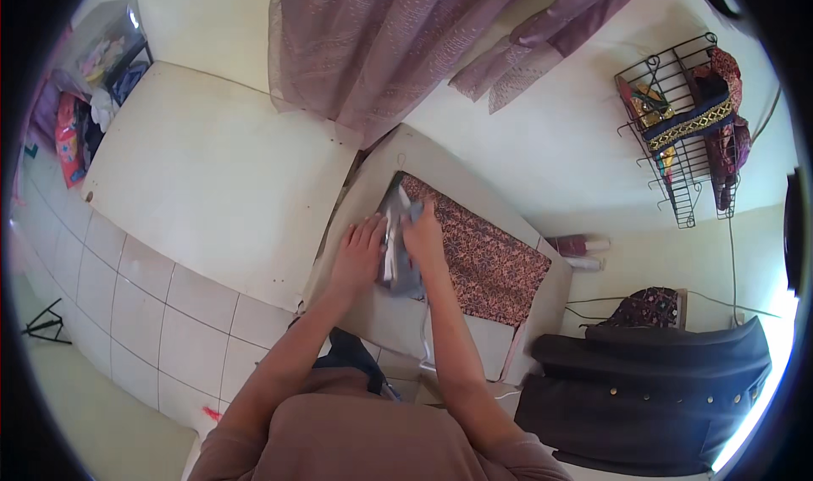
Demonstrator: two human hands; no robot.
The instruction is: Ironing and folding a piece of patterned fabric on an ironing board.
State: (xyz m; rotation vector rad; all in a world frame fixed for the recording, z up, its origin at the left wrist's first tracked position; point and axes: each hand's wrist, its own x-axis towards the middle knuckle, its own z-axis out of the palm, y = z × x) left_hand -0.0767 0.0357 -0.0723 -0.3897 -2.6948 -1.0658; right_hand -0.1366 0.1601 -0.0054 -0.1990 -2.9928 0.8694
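A patterned pink-and-black cloth point(486, 255) lies flat on a light padded board or table point(375, 313). Over its left end is a clothes iron point(395, 259), somewhat blurred, and my right hand point(424, 233) is closed round its handle. The iron's cord hangs down beside my right forearm. My left hand point(363, 252) lies palm down just left of the iron, fingers spread a little, touching the cloth's left edge or the board; it grips nothing. The part of the cloth beneath the iron is hidden. A thin pink strap point(511, 354) hangs from the cloth's lower right corner.
A white tabletop point(222, 182) adjoins on the left. Mauve curtains point(375, 43) hang ahead. A black wire rack point(689, 125) with folded textiles is on the right wall. Dark buttoned fabric point(641, 392) lies at the lower right. A clear bin point(108, 43) with cloths stands far left.
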